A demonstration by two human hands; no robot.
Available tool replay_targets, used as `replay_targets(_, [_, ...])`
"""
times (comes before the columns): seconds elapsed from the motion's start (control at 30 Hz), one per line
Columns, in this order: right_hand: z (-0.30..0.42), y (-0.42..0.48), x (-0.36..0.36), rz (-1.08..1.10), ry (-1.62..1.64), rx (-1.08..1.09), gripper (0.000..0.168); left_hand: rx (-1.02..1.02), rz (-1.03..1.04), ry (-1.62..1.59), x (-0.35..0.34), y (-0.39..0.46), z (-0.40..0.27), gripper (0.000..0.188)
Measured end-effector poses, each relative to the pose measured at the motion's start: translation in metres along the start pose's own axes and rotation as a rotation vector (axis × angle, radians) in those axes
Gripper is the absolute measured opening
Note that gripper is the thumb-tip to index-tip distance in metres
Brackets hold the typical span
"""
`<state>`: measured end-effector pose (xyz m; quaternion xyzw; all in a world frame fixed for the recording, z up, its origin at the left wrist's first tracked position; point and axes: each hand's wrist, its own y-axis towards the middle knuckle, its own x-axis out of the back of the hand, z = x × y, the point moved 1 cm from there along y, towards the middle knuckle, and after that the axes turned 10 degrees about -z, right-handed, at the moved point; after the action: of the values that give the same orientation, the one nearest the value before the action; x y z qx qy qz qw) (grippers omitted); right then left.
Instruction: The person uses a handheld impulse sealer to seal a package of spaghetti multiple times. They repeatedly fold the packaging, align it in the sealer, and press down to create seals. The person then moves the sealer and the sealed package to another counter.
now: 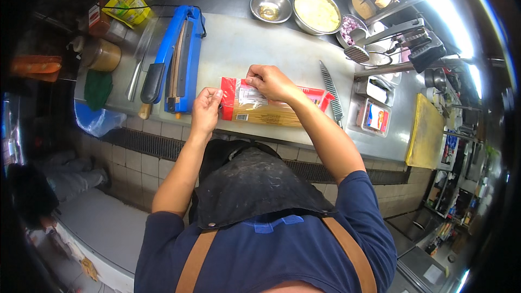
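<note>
A clear and red plastic packet of spaghetti (266, 113) lies lengthwise on the pale cutting board (260, 40) before me. My left hand (206, 108) pinches its left red end between thumb and fingers. At the upper edge, my right hand (270, 83) has thumb and fingertips closed on the film near a white label. The right wrist and forearm hide part of the packet. Just past its right end is a kitchen knife (331, 89) with a dimpled blade. Left of my left hand stands a blue impulse heat sealer (185, 65) with a black handle (152, 83).
Along the back are a steel bowl of yellowish liquid (269, 7), a bowl of chopped pale-yellow food (317, 11) and diced red onion (349, 28). Utensils (390, 40) hang at right, above a plastic tub (373, 118). A jar (103, 55) and green cloth (97, 88) sit left.
</note>
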<state>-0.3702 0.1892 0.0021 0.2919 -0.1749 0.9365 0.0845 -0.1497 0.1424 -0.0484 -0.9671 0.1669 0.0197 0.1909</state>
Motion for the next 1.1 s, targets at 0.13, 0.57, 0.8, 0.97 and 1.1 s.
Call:
replay_targets(0.13, [0.009,-0.009,0.008,-0.021,-0.016,0.055,0.025,-0.182,-0.040,0.126,-0.005,-0.011,-0.008,0.015])
replay_targets(0.57, [-0.014,0.008,0.008,0.009,0.108,0.071,0.021,-1.101,0.135,0.986,-0.017,-0.019,-0.052,0.034])
replay_targets(0.8, [-0.023,0.016,0.008,0.046,0.068,-0.014,0.025,-1.087,0.185,0.998,-0.025,-0.013,-0.058,0.014])
replay_targets(0.97, [-0.027,0.019,-0.005,-0.099,-0.090,0.021,0.024,-1.172,0.211,1.016,-0.013,-0.008,-0.038,0.009])
replay_targets(1.1, [-0.005,-0.019,0.012,-0.486,-0.397,0.512,0.026,-1.234,0.157,0.928,-0.012,-0.007,-0.034,0.012])
